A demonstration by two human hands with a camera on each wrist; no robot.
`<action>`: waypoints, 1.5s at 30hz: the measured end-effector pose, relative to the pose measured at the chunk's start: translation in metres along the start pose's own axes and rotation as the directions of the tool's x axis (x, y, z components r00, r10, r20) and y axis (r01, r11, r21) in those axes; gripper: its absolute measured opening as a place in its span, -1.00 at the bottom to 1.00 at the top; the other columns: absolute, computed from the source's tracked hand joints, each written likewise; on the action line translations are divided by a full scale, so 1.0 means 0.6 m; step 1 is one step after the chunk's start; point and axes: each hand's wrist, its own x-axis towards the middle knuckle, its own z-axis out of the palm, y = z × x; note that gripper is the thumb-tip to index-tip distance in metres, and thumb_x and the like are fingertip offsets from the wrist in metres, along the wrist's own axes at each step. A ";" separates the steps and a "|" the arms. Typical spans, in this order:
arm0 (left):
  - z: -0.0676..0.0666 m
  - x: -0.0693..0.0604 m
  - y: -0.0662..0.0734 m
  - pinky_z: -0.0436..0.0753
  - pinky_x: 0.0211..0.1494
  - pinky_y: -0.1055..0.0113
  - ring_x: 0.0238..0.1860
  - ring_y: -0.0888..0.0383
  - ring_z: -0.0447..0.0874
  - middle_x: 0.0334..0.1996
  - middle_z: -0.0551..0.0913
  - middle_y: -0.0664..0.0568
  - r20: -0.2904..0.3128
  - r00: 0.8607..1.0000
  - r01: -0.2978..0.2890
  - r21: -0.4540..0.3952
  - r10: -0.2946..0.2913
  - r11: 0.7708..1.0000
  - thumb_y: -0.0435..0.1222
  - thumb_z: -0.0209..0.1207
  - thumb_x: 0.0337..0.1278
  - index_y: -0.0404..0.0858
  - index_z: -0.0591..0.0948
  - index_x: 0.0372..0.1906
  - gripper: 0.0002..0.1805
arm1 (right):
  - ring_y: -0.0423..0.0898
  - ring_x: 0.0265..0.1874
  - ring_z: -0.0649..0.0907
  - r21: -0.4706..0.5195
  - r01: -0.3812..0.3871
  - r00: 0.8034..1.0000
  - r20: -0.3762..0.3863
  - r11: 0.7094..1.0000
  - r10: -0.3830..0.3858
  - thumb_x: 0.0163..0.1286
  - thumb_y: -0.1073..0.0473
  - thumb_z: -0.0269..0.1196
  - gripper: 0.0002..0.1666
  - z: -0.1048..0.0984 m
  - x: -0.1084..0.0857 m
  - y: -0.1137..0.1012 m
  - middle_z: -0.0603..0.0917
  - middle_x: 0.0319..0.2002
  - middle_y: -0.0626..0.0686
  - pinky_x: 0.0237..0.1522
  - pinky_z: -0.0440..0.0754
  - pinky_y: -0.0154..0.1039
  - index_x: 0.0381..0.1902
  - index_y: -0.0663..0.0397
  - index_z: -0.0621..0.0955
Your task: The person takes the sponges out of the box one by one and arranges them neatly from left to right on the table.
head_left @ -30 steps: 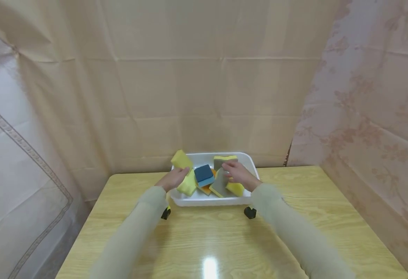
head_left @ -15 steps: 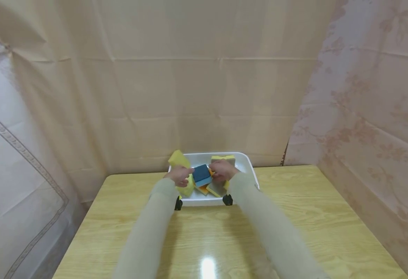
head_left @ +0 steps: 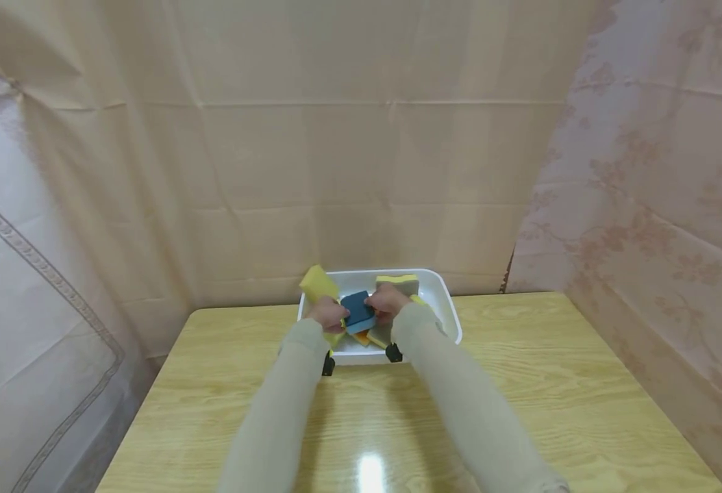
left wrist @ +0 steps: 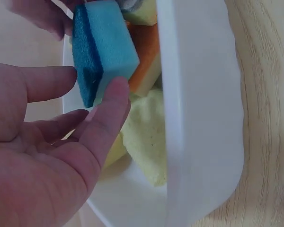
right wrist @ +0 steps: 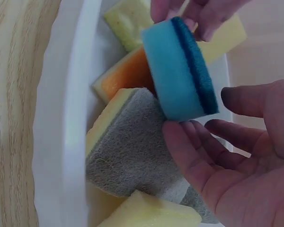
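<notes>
A blue scouring sponge [head_left: 356,308], dark on its scouring face and light on its foam, is tilted between both hands over a white plastic tub [head_left: 438,301]. My left hand [head_left: 329,315] pinches one end, its thumb at the dark face and a finger under the foam [left wrist: 116,42]. My right hand [head_left: 388,302] is at the other end; in the right wrist view its fingertips touch the foam's lower edge and its thumb is close by the dark face. Under the blue sponge lies an orange sponge [right wrist: 128,78], and beside that a grey-faced sponge [right wrist: 128,142].
Several yellow sponges lie about the tub, one yellow sponge [head_left: 319,282] leaning over its back left corner and another yellow-and-grey sponge [head_left: 398,282] at the back. The tub stands on a wooden table [head_left: 521,383], against a beige cloth [head_left: 361,171].
My right hand has moved left from the grey-faced sponge to the blue sponge. My left hand has moved right to its other end. The blue sponge is now held and slightly tilted.
</notes>
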 end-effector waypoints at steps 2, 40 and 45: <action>0.003 -0.002 0.001 0.74 -0.07 0.21 -0.16 -0.09 0.74 0.01 0.65 -0.35 0.000 1.000 -0.013 0.029 0.013 0.999 -0.40 0.16 0.32 -0.59 0.50 0.16 -0.58 | -0.02 -0.42 0.60 -0.011 0.005 1.000 -0.008 1.000 -0.005 0.45 0.28 0.23 -0.66 0.002 0.002 0.003 0.56 -0.30 0.12 -0.35 0.73 -0.18 0.06 0.44 0.59; 0.022 0.015 -0.006 0.75 -0.13 0.13 -0.01 -0.12 0.67 0.15 0.57 -0.36 -0.012 1.000 -0.014 -0.093 0.013 0.996 -0.46 0.19 0.24 -0.53 0.40 0.32 -0.44 | 0.13 0.03 0.69 0.001 0.088 0.993 -0.083 0.996 -0.087 0.48 0.29 0.24 -0.49 0.011 -0.029 0.029 0.58 0.21 0.36 -0.05 0.72 -0.08 0.30 0.44 0.49; 0.020 0.005 0.006 0.74 -0.06 0.08 0.04 -0.15 0.64 0.17 0.55 -0.33 -0.020 1.000 -0.005 -0.124 0.002 0.992 -0.42 0.18 0.22 -0.50 0.41 0.33 -0.43 | 0.15 0.01 0.71 0.085 0.049 0.998 -0.053 0.995 -0.045 0.48 0.32 0.22 -0.52 -0.003 -0.034 0.024 0.59 0.19 0.38 -0.06 0.73 -0.06 0.28 0.46 0.49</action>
